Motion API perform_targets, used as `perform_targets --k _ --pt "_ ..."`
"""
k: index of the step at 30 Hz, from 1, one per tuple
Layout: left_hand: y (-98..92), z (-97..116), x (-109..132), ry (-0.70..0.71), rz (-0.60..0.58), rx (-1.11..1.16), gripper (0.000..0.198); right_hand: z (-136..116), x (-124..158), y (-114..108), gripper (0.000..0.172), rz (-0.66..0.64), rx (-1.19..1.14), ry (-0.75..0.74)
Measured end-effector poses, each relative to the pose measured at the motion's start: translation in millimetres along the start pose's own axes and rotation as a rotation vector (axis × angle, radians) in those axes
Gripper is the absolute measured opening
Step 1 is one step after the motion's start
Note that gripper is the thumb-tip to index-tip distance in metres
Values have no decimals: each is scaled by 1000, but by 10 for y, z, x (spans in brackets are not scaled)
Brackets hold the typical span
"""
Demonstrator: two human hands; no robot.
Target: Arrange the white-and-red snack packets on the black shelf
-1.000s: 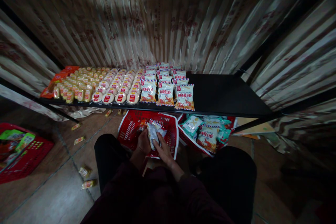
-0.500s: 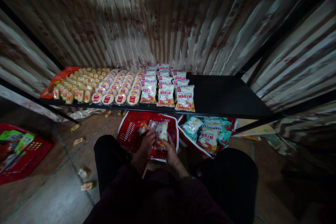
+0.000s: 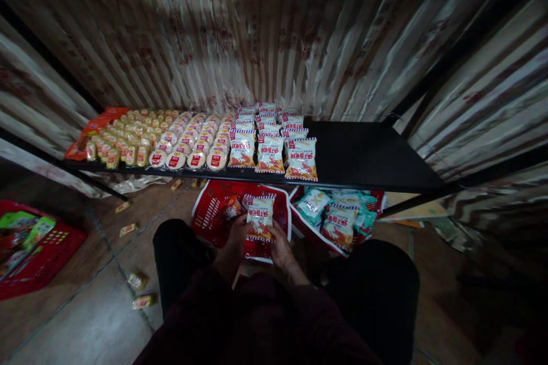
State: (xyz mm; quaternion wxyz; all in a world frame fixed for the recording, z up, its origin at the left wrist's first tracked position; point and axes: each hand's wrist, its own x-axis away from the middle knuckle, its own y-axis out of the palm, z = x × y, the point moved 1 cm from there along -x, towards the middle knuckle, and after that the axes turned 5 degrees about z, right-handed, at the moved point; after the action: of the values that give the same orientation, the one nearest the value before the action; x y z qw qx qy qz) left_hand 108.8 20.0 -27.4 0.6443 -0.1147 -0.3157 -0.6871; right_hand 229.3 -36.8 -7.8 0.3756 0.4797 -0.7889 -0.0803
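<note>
My left hand [image 3: 238, 234] and my right hand [image 3: 280, 244] are both closed on one small white plastic snack bag with red letters and an orange picture [image 3: 260, 217]. My left fingers pinch one side of it, and my right fingers pinch the other side, near the bottom corner. The bag's picture side is turned up to me. It is nearer to me than the front edge of the long, flat black shelf [image 3: 370, 154], over a red plastic basket with a white rim [image 3: 209, 214]. I can't tell if the bag dips inside the basket.

On the shelf, bags like mine [image 3: 270, 154] stand in three rows that run to the front edge. Next to them, on the left, are rows of round white cakes in clear wrap [image 3: 175, 159]. Small yellow wrapped cakes [image 3: 132, 154] come after that, and a flat orange plastic bag [image 3: 96, 125] lies at the left end.

Just right of my basket is another red basket [image 3: 301, 222], with blue-green shiny bags [image 3: 313, 204] in it.
</note>
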Motion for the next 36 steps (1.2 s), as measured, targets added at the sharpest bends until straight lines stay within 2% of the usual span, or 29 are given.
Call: perform_targets --k 5,10,13,21,27,32,36 --pt "-23 45 70 48 66 -7 55 17 17 24 58 17 43 -42" --pt "-6 56 143 39 46 9 51 15 41 47 61 13 102 -77" --pt "20 81 169 14 32 -7 56 26 26 34 59 28 138 -103" --pt "73 197 267 99 4 -37 60 33 -8 29 66 6 107 -101" --pt "99 284 342 133 32 -30 60 -26 14 103 70 14 109 -113" --pt "127 344 362 170 69 -56 59 -130 13 173 64 -21 132 -172" --pt "182 414 386 230 81 -71 58 -216 -5 208 64 1 158 -189"
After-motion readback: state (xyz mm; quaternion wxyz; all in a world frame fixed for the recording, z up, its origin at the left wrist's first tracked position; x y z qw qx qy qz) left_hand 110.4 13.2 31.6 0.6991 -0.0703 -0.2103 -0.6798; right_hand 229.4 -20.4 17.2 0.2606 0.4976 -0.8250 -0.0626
